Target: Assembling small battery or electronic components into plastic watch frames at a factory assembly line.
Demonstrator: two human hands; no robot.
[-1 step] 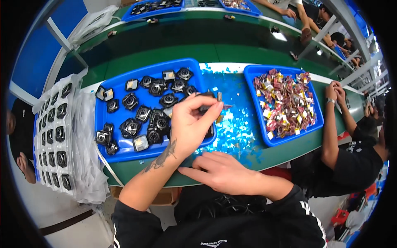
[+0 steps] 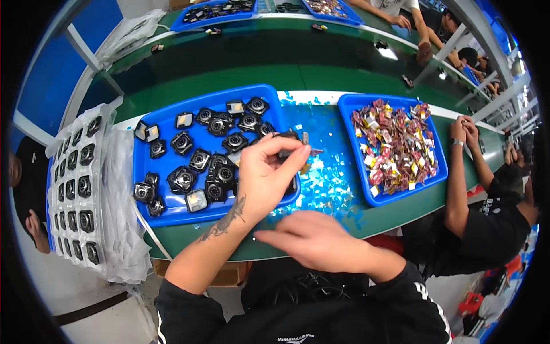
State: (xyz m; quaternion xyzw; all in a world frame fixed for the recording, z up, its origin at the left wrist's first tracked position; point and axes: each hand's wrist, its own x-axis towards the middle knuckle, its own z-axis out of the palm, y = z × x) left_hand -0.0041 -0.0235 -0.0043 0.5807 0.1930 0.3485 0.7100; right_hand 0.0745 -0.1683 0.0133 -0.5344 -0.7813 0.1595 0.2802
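Observation:
My left hand [image 2: 266, 172] is closed in a pinch on a dark watch case, held above the right edge of a blue tray. A small metallic piece [image 2: 305, 139] stands up at its fingertips, and the palm and fingers cover much of the case. The tray [image 2: 229, 217] holds several loose black watch cases [image 2: 182, 179], some face up, others showing a pale back. Near the front edge of the table, my right hand [image 2: 315, 241] is slightly blurred. One of its digits stretches to the left, the others are bent, and nothing shows in it.
Bits of blue film [image 2: 326, 192] litter the bench between the trays. A second blue tray [image 2: 375, 198] is heaped with small reddish-brown, yellow and white parts [image 2: 395, 146]. Clear plastic trays of watch cases [image 2: 71, 186] stand at left. Co-workers' hands [image 2: 467, 129] are at right.
My right hand has shifted slightly down and to the right, its bent fingers blurring. My left hand keeps its pinch on the watch case almost in place.

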